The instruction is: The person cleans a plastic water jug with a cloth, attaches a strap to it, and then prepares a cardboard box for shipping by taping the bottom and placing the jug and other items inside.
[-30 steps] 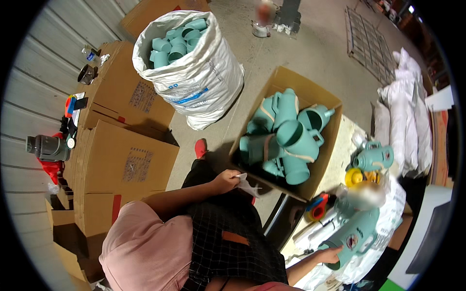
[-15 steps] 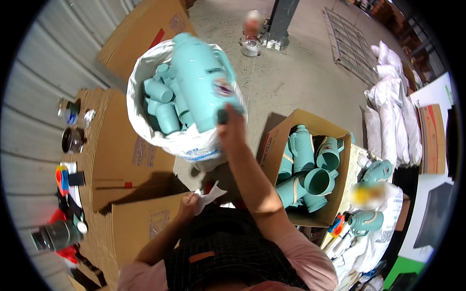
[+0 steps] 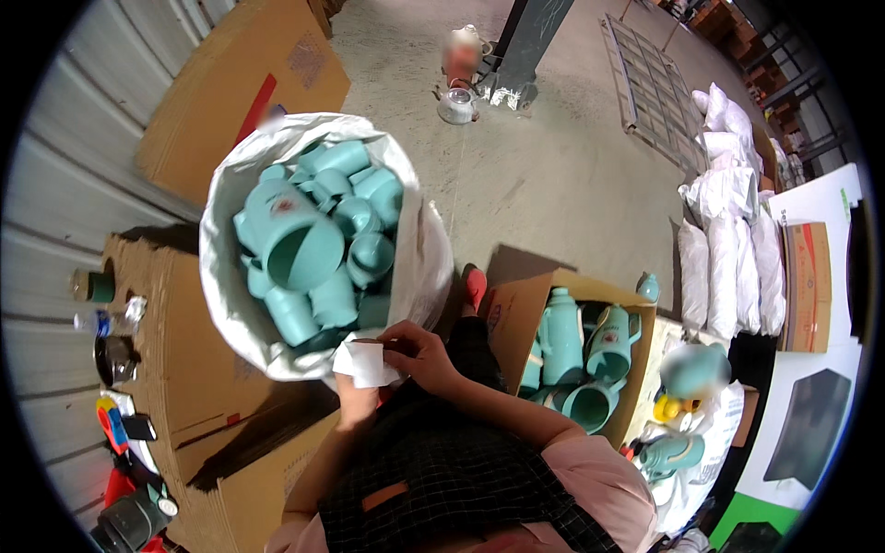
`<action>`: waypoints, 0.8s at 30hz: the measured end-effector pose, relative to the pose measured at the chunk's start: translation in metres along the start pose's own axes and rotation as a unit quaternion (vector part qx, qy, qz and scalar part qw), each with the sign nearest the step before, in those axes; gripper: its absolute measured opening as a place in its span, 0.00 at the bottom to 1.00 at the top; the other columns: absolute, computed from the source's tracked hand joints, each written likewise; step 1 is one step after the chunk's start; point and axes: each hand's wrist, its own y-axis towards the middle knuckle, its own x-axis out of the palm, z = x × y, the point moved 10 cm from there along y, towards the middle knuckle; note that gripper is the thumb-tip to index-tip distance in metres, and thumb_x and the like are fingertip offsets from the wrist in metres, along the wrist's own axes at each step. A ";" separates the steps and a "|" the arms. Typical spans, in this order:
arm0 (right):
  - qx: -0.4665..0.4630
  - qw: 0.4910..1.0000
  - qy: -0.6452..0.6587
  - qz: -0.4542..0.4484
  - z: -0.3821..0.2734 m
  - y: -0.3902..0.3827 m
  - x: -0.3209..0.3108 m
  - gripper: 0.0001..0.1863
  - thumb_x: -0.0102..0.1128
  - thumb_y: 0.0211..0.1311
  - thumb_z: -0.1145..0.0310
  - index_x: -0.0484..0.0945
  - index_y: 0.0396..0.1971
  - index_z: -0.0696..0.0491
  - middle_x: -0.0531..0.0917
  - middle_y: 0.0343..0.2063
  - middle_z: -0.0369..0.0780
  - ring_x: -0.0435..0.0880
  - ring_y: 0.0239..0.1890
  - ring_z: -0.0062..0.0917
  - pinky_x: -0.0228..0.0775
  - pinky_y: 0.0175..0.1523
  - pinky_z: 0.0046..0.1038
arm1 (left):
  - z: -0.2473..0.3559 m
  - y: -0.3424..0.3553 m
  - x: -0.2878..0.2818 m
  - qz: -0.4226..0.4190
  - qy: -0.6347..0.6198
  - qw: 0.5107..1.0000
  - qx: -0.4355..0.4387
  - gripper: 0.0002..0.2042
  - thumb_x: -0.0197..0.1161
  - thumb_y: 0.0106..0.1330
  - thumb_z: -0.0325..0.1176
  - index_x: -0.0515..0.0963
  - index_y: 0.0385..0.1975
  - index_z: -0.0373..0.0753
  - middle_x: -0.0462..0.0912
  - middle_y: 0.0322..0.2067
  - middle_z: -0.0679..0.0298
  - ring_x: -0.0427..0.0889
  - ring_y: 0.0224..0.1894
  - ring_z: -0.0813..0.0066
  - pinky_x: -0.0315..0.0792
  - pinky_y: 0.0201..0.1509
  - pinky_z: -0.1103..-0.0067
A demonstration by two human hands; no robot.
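Low in front of me, my left hand grips a small white sheet, which looks like paper or thin cloth and covers most of its fingers. From the right, my right hand pinches the sheet's edge with curled fingers. Just beyond both hands stands a large white woven sack, its mouth spread wide. It is filled with teal plastic thermos shells and cup-like pieces. A large teal jug body lies on top, its open end facing me.
To the right, a cardboard box holds teal thermos flasks. Beside it, a cluttered bench carries another teal flask. Cardboard sheets lean at left. A dark pillar rises ahead, with white bundles at far right.
The teal thermos flask has left my right hand, which has come down and back to the white sheet at my left hand. My view has shifted, showing more inside the sack.
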 end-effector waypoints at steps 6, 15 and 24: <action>0.047 0.997 -0.041 0.035 -0.042 0.124 -0.187 0.08 0.67 0.59 0.73 0.78 0.36 0.56 0.81 0.29 0.33 0.79 0.32 0.13 0.73 0.39 0.19 | -0.024 0.180 0.157 -0.027 0.096 0.993 0.065 0.09 0.57 0.65 0.28 0.70 0.43 0.39 0.73 0.36 0.64 0.74 0.39 0.75 0.73 0.43 0.78; -0.178 0.930 -0.316 0.063 -0.237 0.282 -0.390 0.07 0.66 0.55 0.77 0.77 0.32 0.58 0.79 0.29 0.42 0.81 0.29 0.27 0.73 0.36 0.23 | 0.007 0.374 0.381 -0.115 -0.277 0.908 -0.291 0.11 0.56 0.68 0.29 0.75 0.48 0.37 0.79 0.39 0.66 0.77 0.41 0.80 0.72 0.44 0.82; 0.047 0.993 -0.105 -0.036 -0.262 0.523 -0.468 0.11 0.59 0.59 0.77 0.76 0.42 0.58 0.82 0.36 0.38 0.81 0.41 0.19 0.73 0.48 0.23 | 0.043 0.624 0.403 -0.044 -0.072 0.986 -0.144 0.10 0.56 0.70 0.29 0.77 0.47 0.35 0.82 0.36 0.67 0.78 0.36 0.85 0.72 0.40 0.85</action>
